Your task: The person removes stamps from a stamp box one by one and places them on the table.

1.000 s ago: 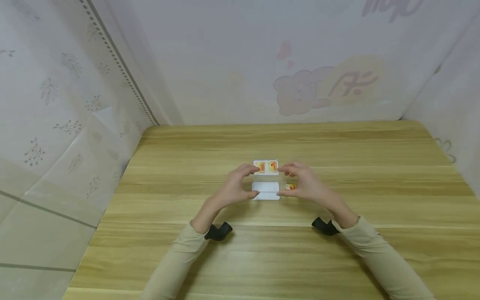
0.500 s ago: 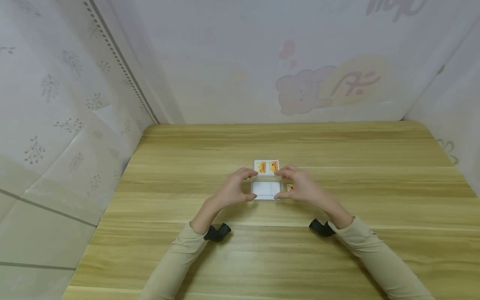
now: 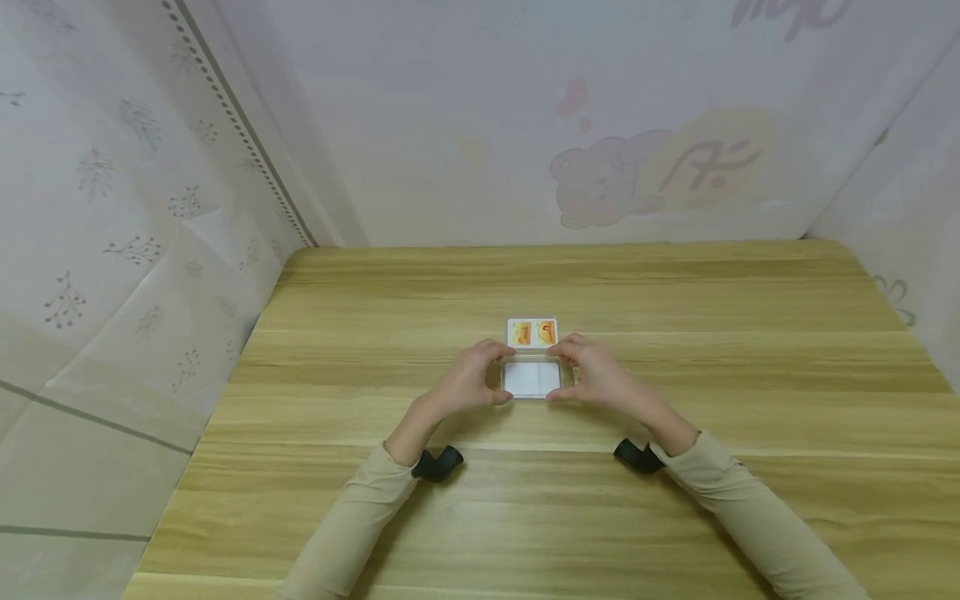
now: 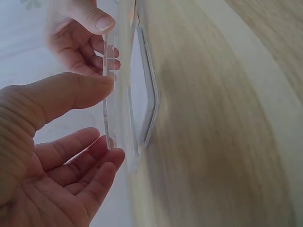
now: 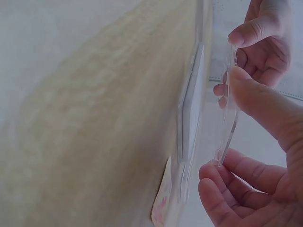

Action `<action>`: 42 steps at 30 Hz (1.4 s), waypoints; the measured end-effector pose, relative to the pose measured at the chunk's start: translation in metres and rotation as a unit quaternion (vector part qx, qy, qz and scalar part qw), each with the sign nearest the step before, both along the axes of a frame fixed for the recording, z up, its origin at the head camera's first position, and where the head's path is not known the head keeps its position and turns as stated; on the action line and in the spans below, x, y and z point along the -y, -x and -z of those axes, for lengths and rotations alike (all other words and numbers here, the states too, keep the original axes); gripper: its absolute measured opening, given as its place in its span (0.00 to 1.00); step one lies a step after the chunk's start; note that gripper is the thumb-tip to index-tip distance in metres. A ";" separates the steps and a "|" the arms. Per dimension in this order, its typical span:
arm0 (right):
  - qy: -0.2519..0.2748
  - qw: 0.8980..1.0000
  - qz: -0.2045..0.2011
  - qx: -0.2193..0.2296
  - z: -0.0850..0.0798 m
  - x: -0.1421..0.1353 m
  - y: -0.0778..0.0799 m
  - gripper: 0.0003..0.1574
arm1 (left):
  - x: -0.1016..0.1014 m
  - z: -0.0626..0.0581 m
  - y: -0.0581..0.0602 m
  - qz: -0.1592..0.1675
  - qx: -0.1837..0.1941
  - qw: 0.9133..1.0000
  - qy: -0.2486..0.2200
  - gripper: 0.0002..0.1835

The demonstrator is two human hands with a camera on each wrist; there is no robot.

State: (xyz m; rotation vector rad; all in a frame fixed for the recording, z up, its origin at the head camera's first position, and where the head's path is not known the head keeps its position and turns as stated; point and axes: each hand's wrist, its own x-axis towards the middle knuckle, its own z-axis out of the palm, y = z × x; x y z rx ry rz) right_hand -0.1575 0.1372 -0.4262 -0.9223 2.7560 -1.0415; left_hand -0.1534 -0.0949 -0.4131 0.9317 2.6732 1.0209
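Both hands hold a thin clear plastic cover [image 4: 109, 106] by its two ends, thumbs on the near edge and fingers on the far edge. My left hand [image 3: 474, 375] grips its left end and my right hand [image 3: 596, 372] its right end. Below it on the table lies a shallow clear tray [image 5: 181, 113] with a white card or insert [image 3: 532, 379] in it. In both wrist views a gap shows between cover and tray. Just behind stands a clear case [image 3: 532, 348] with two orange pictures [image 3: 534, 333] on white.
A small printed card [image 5: 162, 203] lies at the tray's right, mostly hidden by the right hand in the head view. The wood-grain table [image 3: 375, 308] extends all around. Patterned curtains [image 3: 420, 150] hang behind it and at both sides.
The cover has come over the white insert, both hands holding it. My right hand has shifted slightly left and covers more of the small printed card.
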 end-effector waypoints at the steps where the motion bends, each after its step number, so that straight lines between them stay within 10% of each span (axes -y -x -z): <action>1: -0.001 1.000 0.001 0.002 0.000 0.000 0.000 0.37 | 0.000 0.001 0.000 0.000 0.000 1.000 0.002 0.30; 42: -0.051 0.997 -0.006 0.049 -0.002 0.011 -0.001 0.35 | -0.011 0.003 0.004 -0.002 0.038 0.997 0.067 0.31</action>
